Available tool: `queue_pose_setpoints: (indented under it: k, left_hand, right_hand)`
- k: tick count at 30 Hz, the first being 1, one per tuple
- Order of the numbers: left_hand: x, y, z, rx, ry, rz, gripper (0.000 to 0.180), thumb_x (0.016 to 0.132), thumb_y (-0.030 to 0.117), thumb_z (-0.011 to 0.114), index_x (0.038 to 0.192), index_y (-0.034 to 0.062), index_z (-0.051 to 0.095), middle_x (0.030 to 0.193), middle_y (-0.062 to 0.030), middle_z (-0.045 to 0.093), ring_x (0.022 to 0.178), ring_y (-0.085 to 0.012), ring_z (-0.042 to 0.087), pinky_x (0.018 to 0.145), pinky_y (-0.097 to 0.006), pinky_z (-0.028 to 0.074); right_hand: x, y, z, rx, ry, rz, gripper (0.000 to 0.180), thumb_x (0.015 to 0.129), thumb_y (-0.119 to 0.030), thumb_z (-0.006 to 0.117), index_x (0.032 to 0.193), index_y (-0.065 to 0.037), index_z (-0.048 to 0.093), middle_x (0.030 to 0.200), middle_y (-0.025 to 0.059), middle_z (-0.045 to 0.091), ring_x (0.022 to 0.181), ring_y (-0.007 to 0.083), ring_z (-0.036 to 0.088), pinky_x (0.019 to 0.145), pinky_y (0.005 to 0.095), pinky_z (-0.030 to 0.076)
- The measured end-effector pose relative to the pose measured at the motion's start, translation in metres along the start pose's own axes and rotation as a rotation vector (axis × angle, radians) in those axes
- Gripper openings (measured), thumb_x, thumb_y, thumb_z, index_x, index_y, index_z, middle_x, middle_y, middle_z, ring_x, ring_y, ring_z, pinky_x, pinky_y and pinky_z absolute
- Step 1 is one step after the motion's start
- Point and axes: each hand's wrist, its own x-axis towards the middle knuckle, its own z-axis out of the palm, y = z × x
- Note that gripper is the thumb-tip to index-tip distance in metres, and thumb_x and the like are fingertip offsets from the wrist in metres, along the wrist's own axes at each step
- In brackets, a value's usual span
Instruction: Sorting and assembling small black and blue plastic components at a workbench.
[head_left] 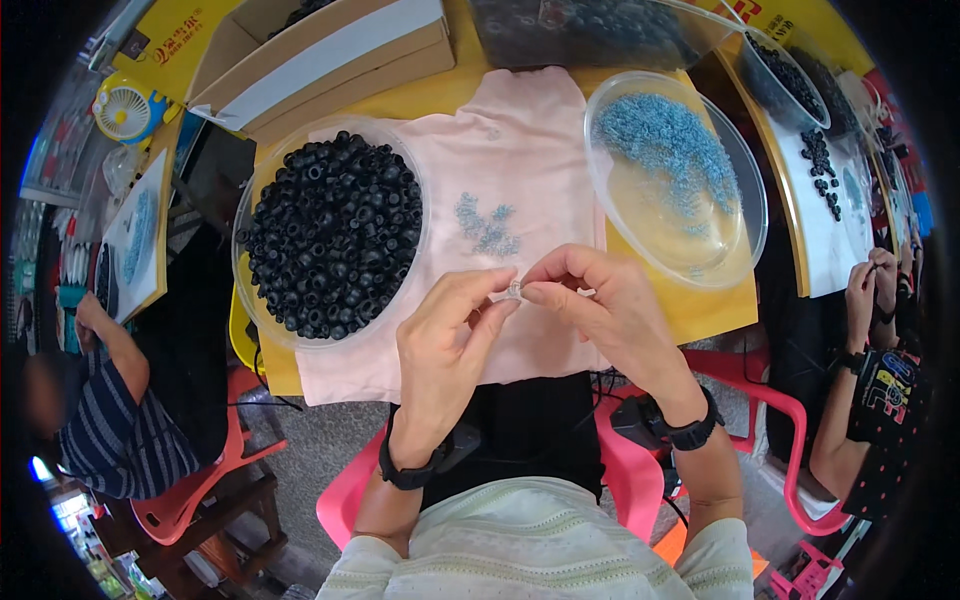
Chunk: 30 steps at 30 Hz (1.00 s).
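Note:
My left hand (450,325) and my right hand (605,305) meet over the front of a pink cloth shaped like a shirt (500,130). Between their fingertips is a small clear plastic piece (514,289); both hands pinch it, and its exact kind is too small to make out. Just beyond my fingers lies a loose patch of small blue translucent pieces (487,228) on the cloth. To the left, a round clear tub (425,255) is full of black, hollow, cap-like parts (335,235). On the right, a shallow clear tub (650,250) holds many more small blue pieces (670,140).
A cardboard box (340,65) and a clear bin of dark parts (600,35) stand at the back. At the left sits a yellow fan (124,110). One person (120,410) works at the far left, another (870,400) at the far right. Pink chair arms (630,465) flank me.

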Motion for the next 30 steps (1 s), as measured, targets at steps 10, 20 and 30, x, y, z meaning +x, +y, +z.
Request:
queue_pose_setpoints:
  k: [10, 20, 30]
  left_hand:
    - [-0.002, -0.004, -0.007, 0.006, -0.053, -0.147, 0.009, 0.087, 0.002, 0.07, 0.096, -0.0003, 0.069, 0.086, -0.0082, 0.067, 0.067, -0.0133, 0.061, 0.06, -0.027, 0.049]
    - [-0.012, -0.006, -0.013, 0.37, 0.048, -0.027, 0.018, 0.085, 0.0, 0.07, 0.104, 0.0001, 0.067, 0.088, -0.0086, 0.062, 0.068, -0.0133, 0.058, 0.059, -0.025, 0.046]
    - [-0.025, -0.004, -0.022, 0.324, -0.043, -0.039, 0.011, 0.085, 0.003, 0.07, 0.095, 0.0013, 0.068, 0.088, -0.0094, 0.061, 0.068, -0.0227, 0.061, 0.061, -0.033, 0.049]
  right_hand:
    - [0.001, 0.011, 0.005, -0.131, 0.055, -0.17, 0.014, 0.088, -0.011, 0.068, 0.093, 0.001, 0.065, 0.078, 0.0079, 0.065, 0.065, 0.0164, 0.059, 0.058, 0.0295, 0.046]
    - [0.005, 0.026, 0.01, -0.591, 0.258, -0.422, 0.014, 0.084, -0.006, 0.066, 0.097, -0.007, 0.061, 0.088, 0.0104, 0.059, 0.071, 0.031, 0.063, 0.061, 0.0387, 0.051]
    - [-0.001, 0.028, 0.019, -0.464, 0.34, -0.353, 0.01, 0.083, -0.003, 0.065, 0.092, -0.007, 0.062, 0.086, 0.0123, 0.06, 0.073, 0.0329, 0.064, 0.062, 0.0383, 0.05]
